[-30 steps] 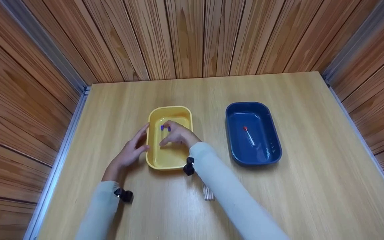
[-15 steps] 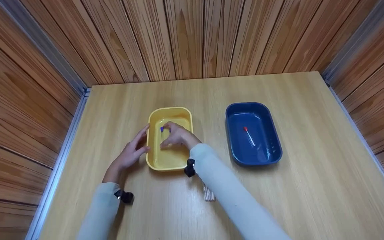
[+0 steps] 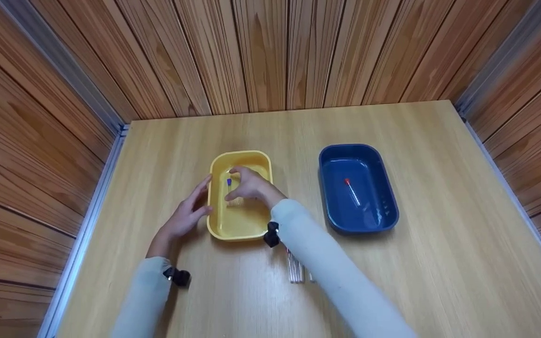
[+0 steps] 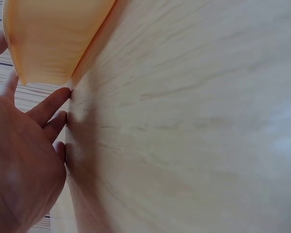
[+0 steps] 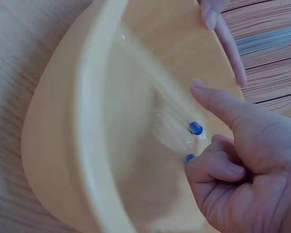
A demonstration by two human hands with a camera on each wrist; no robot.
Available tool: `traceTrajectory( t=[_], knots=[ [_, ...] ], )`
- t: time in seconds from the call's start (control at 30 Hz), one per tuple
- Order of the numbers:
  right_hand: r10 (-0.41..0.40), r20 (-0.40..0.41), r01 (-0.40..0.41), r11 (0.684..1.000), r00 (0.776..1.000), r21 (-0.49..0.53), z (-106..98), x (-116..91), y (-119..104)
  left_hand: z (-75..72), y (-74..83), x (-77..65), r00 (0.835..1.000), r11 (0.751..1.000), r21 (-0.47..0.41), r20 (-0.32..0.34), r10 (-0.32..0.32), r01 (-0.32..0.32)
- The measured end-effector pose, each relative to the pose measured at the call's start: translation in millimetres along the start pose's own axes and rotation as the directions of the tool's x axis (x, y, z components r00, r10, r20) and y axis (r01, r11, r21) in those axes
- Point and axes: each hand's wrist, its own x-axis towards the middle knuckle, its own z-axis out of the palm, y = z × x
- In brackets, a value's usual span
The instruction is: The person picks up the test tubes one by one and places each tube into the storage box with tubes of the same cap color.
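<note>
In the head view my left hand point(image 3: 187, 217) rests against the left side of a yellow tray point(image 3: 215, 231), thumb and forefinger at its rim. Its fingers spread beside the tray wall in the left wrist view. My right hand point(image 3: 251, 184) is over the inside of the tray, thumb and forefinger held apart. In the right wrist view its thumb is stretched out and the other fingers are bent, with nothing gripped. Two clear tubes lie in the tray; one blue cap point(image 5: 196, 128) shows between thumb and fingers, the other blue cap point(image 5: 189, 158) right beside the bent forefinger.
To the right stands a dark blue tray point(image 3: 388, 223) holding one clear tube with a red cap point(image 3: 347, 181). Several clear tubes point(image 3: 295, 270) lie on the table beside the right sleeve, which partly hides them. Wood-panelled walls point(image 3: 270, 56) enclose the table.
My right hand and forearm have shifted slightly up and right, showing more of the tubes on the table. The second blue cap is now hidden behind that hand in the head view.
</note>
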Motion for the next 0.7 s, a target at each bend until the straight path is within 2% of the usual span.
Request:
traceTrajectory(
  t=[0.27,0.47,0.7],
  knots=[
    [-0.083,-0.034,0.081,0.995,0.996,-0.057,-1.9,1.8,2.6,2.2,2.3,0.7,1.000,1.000,-0.004,-0.010,-0.004,0.004],
    [-0.175,-0.071,0.160,0.971,0.982,-0.178,1.3,18.6,19.6,1.3,4.1,0.8,1.000,1.000,0.010,-0.013,0.013,-0.013],
    [-0.242,-0.032,0.236,0.963,0.970,-0.132,-5.8,-13.2,9.9,0.4,5.5,0.6,1.000,1.000,0.016,-0.009,-0.012,0.013]
  ],
)
